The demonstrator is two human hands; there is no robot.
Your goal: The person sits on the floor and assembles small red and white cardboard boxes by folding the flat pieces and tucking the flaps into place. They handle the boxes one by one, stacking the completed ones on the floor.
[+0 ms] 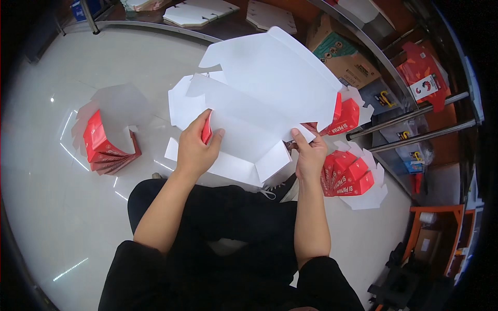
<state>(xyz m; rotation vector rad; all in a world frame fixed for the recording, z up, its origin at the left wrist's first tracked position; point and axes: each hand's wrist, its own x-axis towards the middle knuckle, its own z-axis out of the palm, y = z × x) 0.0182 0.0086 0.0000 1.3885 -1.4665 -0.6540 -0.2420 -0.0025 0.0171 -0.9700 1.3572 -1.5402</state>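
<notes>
a white paperboard carton [249,109], smooth and matte with red showing at its left edge, is held in front of the person above the lap, its broad panels loosely open and only partly folded. the left hand [199,147] pinches its left edge between thumb and fingers, and the right hand [309,151] grips its right corner; the hands are well apart. beneath lies a white tray-like piece [218,167], though whether it belongs to the same carton i cannot tell. red cartons nest in a stack [111,140] on the floor at left, another stack [350,173] at right. the raised panels partly block the shelf [150,26]. the carton's long axis runs left to right, dipping rightward, its largest panel pointing away from the person.
</notes>
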